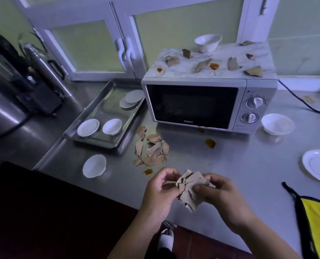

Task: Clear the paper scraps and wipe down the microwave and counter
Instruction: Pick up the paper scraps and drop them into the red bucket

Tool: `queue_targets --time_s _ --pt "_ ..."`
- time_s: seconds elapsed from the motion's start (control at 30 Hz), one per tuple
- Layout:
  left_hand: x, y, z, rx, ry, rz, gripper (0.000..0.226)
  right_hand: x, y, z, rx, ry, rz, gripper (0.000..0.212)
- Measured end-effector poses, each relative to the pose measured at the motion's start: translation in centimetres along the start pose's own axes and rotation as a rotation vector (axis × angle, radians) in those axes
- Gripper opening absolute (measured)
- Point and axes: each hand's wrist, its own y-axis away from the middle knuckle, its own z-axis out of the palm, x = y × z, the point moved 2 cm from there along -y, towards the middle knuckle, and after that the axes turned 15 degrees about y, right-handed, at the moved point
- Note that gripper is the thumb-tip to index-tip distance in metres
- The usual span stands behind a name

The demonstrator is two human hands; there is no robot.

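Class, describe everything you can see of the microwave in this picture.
The silver countertop microwave stands upright on the steel counter, door shut, its dark window unlit. Two round dials sit one above the other on its right panel. Its marble-patterned top carries a white bowl, brown paper scraps and reddish sauce spots.

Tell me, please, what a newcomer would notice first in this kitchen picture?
First, both hands, the left hand and right hand, hold a bunch of brown paper scraps above the steel counter. Next, the microwave, whose marbled top carries more scraps and reddish sauce stains. A loose scrap pile lies in front of it, beside a metal tray.
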Motion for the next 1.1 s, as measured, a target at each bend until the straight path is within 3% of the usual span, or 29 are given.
queue_targets --time_s 0.13,0.27,0.4,0.6,0.77,0.97,1.1 --pt "-1.1 1.9 1.9 -0.113 -0.018 -0.118 0.025 1.1 2.1 -2.8 0.042 0.034 0.02 0.02" --pt "-1.8 2.0 4.5 -0.32 -0.018 -0.29 0.046 2.0 4.7 -6.0 0.084 0.043 0.004 0.017" --pt "-3.5 1.6 8.9 -0.497 -0.308 -0.311 0.034 3.6 7.7 -9.3 0.167 0.055 -0.019 0.015" --pt "-8.4 2.3 16.8 -0.64 -0.446 -0.331 0.025 7.1 13.7 -14.0 0.493 -0.199 0.045 0.04" --pt "-13.7 3.9 21.3 -0.72 -0.457 -0.437 0.026 10.8 19.5 -15.9 0.75 -0.374 0.091 0.021" --pt "-21.3 7.9 23.5 -0.935 -0.595 -0.654 0.028 15.9 25.6 -14.2 1.115 -0.537 0.275 0.023" --pt "-27.2 10.4 22.6 -1.037 -0.772 -0.805 0.027 21.5 28.9 -12.1 1.226 -0.502 0.494 0.028"
